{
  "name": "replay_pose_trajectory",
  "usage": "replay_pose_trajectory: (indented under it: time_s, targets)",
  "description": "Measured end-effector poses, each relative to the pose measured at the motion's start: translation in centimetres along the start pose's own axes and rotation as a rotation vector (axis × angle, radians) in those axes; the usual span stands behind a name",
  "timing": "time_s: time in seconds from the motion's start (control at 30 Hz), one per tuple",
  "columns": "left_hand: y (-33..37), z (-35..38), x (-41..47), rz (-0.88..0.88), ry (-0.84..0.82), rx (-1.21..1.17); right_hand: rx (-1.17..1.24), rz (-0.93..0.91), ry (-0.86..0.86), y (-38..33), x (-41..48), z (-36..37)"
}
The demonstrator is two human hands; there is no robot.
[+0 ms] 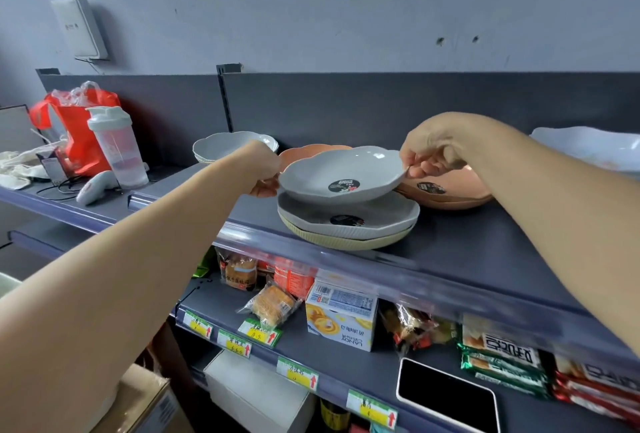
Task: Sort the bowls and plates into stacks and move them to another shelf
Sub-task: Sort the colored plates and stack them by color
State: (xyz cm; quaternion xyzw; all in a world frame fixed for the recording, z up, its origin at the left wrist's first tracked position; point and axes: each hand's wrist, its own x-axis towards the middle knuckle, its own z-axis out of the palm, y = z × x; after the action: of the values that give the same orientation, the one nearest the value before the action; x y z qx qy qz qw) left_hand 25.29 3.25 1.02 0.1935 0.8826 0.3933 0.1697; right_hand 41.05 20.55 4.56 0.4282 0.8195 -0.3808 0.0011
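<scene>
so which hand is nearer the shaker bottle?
Left. The left hand grips the left rim of the grey plate, to the right of the shaker bottle; the right hand pinches the opposite rim, farther right.

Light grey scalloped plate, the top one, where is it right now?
Head view, centre: the light grey scalloped plate is held by the left hand and right hand just above the grey and cream plate stack, with peach plates behind right.

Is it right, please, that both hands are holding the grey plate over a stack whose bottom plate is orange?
Not quite. The head view shows the left hand and right hand holding the grey plate over a stack whose bottom plate is cream, not orange.
</scene>
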Motion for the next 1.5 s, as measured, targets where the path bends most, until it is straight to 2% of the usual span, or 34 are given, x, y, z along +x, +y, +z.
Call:
replay_pose_trajectory:
  time_s: [0.23,0.37,0.53,0.73,0.93,1.03,1.13,1.3,1.37,1.5]
  targets:
    - [-0.3,0.6,-1.6,0.002,-0.012,0.100,-0.010,-0.002,-0.022,2.0,-0.9,0.2]
    - [-0.5,0.8,-2.5,-0.029,-0.017,0.127,-0.095,0.009,-0.045,2.4,-1.0,0.5]
    - [-0.8,1.2,-2.8,-0.055,0.050,0.150,-0.220,-0.006,0.007,2.8,0.1,0.8]
    - [-0.8,1.7,-2.8,-0.080,0.133,0.158,-0.201,-0.026,0.039,2.8,1.4,0.6]
    - [-0.7,1.8,-2.4,-0.069,0.211,0.138,-0.245,-0.038,0.000,2.8,1.9,0.8]
    - [-0.6,1.8,-2.7,-0.080,0.189,0.155,-0.350,0.003,-0.071,2.5,1.9,1.1]
    - [-0.5,2.0,-2.5,-0.065,0.216,0.182,-0.425,-0.011,-0.067,2.4,1.6,1.3]
    - [-0.3,2.0,-2.2,-0.045,0.284,0.214,-0.390,-0.079,0.053,2.3,2.4,0.9]
    - [-0.1,2.0,-2.1,-0.036,0.305,0.237,-0.281,-0.093,0.127,2.4,2.9,0.4]
    - [0.9,1.7,-2.1,-0.032,0.324,0.213,-0.170,-0.130,0.174,2.6,3.6,-0.4]
